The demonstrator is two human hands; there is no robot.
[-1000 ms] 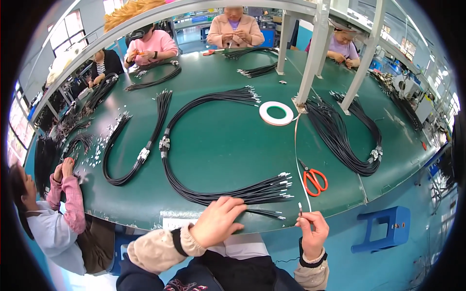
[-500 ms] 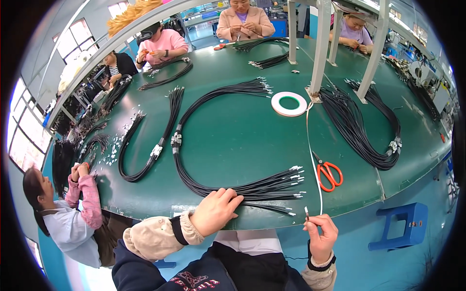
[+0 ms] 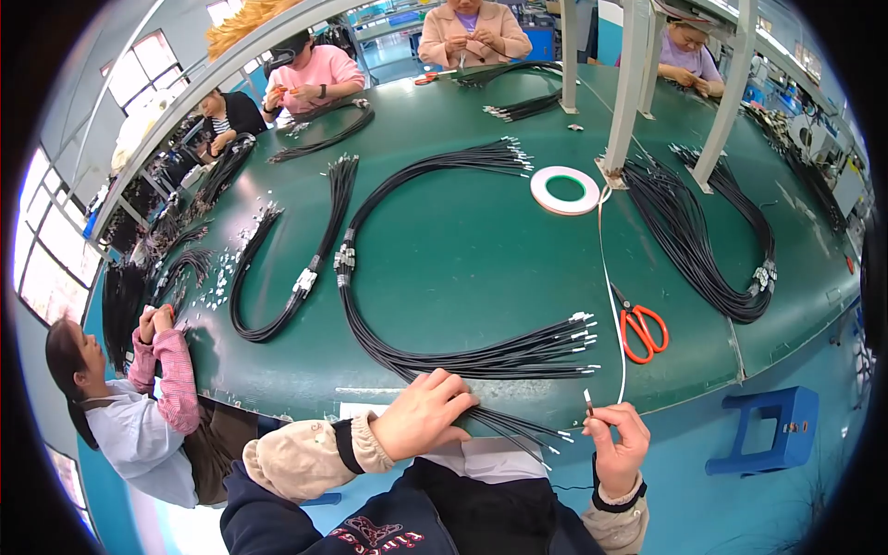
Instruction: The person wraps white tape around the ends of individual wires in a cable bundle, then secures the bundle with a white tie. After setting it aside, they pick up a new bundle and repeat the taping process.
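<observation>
My left hand rests palm down on a bundle of black cables at the near edge of the green table, pinning the loose ends that stick out past the edge. My right hand is off the table's front edge and pinches the free end of a thin white tape strip. That strip runs back across the table to a white tape roll beside a metal post. The cable bundle curves in a big loop, its metal-tipped ends fanned out just left of the strip.
Red-handled scissors lie right of the strip. Another black cable loop sits at the right, a smaller one at the left. Several people work around the table; one sits close at my left. A blue stool stands at the lower right.
The view has shifted slightly. My right hand stays pinched on the tape end below the table edge, and my left hand stays on the cable ends.
</observation>
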